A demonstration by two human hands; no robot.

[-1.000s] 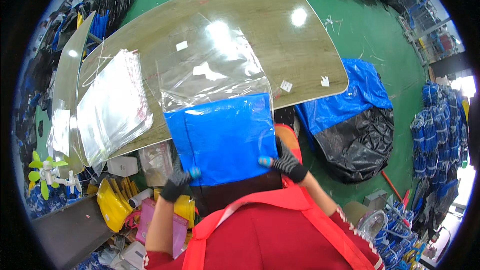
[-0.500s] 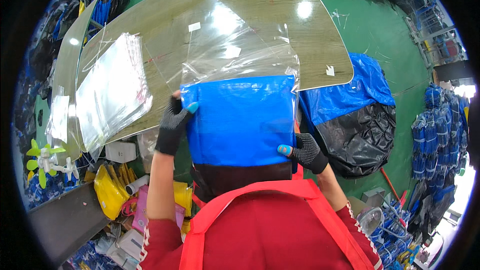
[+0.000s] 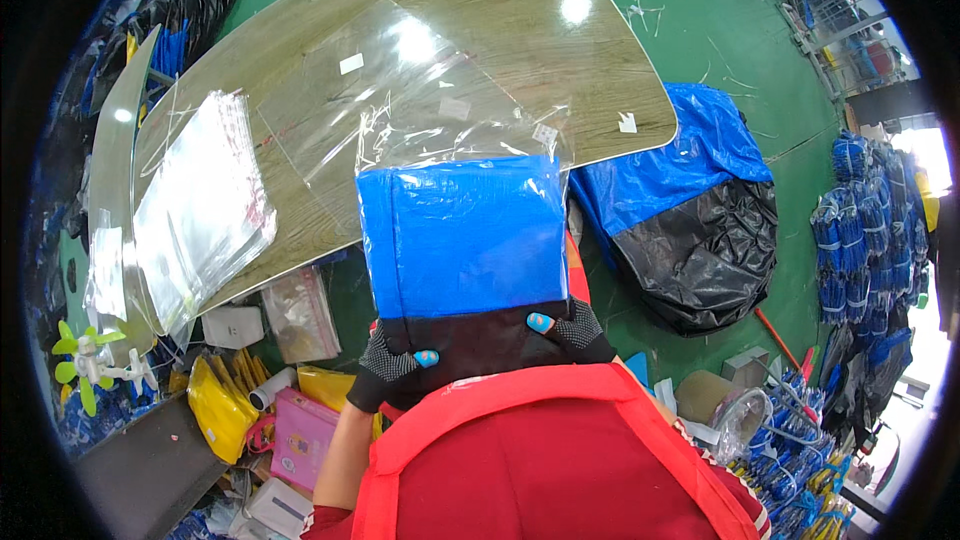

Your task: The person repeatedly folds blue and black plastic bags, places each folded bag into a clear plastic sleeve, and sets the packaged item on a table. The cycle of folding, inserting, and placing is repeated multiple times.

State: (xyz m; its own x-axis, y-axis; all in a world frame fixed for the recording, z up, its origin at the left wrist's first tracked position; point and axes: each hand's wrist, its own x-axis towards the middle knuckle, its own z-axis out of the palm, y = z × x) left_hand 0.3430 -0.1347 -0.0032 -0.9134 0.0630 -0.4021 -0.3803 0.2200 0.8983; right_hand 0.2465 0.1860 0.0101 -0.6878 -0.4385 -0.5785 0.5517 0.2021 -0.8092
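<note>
A folded blue-and-black plastic sheet [image 3: 470, 240] lies inside a clear plastic bag [image 3: 455, 130], whose loose end spreads over the table edge. My left hand [image 3: 395, 365], in a black dotted glove with bare fingertips, grips the near left corner at the black part. On the opposite corner my right hand [image 3: 578, 330], gloved alike, has its thumb on top. Both thumbs show a light blue covering at the tip; the other fingers are hidden underneath. The bundle is held close against my red apron [image 3: 490, 390].
A wood-patterned table [image 3: 560, 70] reaches away ahead, with a stack of clear bags [image 3: 205, 200] on its left. A blue-and-black sack [image 3: 690, 230] sits on the green floor at right. Yellow packets [image 3: 220, 405], a pink case [image 3: 300, 430] and a small green fan [image 3: 88, 365] are lower left.
Both hands have slid toward me, from the bundle's blue sides to its black near corners. More black shows at the near end, and the view has shifted slightly.
</note>
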